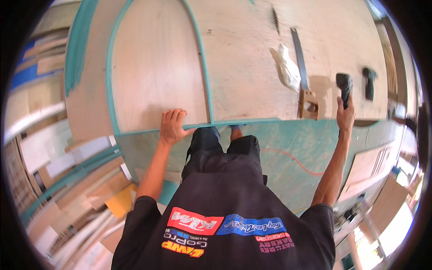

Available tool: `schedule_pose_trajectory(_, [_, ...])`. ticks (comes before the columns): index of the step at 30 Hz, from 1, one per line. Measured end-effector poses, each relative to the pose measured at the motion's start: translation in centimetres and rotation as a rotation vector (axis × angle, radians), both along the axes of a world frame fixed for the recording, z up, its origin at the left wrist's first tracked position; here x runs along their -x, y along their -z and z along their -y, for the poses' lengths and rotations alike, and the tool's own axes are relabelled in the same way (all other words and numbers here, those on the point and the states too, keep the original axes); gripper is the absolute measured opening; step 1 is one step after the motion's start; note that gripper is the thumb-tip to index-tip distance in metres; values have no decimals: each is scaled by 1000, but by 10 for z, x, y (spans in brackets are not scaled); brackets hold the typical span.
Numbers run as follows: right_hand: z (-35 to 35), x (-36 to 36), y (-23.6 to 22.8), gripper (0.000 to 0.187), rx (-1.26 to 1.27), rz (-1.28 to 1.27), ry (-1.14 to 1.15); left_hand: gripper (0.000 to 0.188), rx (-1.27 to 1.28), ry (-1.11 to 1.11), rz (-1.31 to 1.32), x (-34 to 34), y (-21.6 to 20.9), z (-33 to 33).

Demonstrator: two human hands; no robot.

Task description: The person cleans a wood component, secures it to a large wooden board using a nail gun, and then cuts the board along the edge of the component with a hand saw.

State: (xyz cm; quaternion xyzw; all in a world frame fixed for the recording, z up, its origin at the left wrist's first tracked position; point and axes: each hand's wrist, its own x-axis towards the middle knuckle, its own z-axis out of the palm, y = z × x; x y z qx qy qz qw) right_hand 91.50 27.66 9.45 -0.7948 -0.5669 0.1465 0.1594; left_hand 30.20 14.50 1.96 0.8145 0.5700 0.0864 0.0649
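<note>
My left hand (172,127) rests on the near edge of an arched, pale wooden panel (157,67) with teal edging. Its fingers lie flat on the wood and hold nothing. Off to the right, my right hand (346,118) is closed round the handle of a black pistol-grip power tool (344,83), held at the near edge of the worktable (247,85). The tool's exact kind is hard to make out. Just left of it lies a handsaw (309,103) with a wooden handle, its blade pointing away from me.
A second dark pistol-grip tool (369,84) lies at the table's right end. Beside the saw sits a crumpled white bundle (289,68); farther back is a narrow dark serrated blade (275,20). Stacked boards (81,180) crowd the left. An orange hose (292,157) runs across the floor.
</note>
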Motion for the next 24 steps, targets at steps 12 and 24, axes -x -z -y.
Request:
schedule_pose_trajectory(12, [-45,-85,93,63,-192,473,-277,75,-89,-582,118,-68,27,60])
schedule_pose_trajectory(24, [-18,-6,91,59,-40,368,-145,95,155,-612,58,-53,9,87])
